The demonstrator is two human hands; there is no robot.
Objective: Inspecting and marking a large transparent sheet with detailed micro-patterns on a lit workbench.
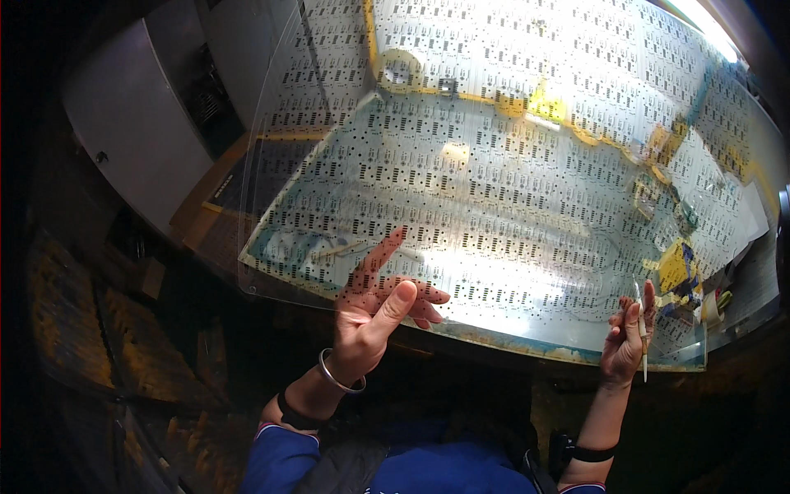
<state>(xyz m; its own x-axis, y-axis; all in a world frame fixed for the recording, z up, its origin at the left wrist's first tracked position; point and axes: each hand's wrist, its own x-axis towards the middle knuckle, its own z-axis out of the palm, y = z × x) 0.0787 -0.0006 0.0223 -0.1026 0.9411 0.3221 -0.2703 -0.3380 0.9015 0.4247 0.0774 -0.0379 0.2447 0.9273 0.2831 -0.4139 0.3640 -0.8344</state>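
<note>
A large see-through film sheet [494, 165], printed with rows of small black circuit-like patterns, spreads over the table in front of me. My left hand [370, 317] grips its near edge, thumb on top; the fingers lie beneath and show through the film, the index finger stretched forward. At the sheet's near right part, my right hand [629, 337] is closed round a slim white pen-like tool [643, 337], held upright between thumb and fingers. Whether this hand also grips the film, I cannot tell.
Under the film is a brightly lit glass-topped table [527, 350]. A roll of tape [401, 70] shows through at the far left. Yellow and blue scraps [679, 267] lie near the right edge, beside white papers [749, 218]. A pale door panel [132, 107] stands at left.
</note>
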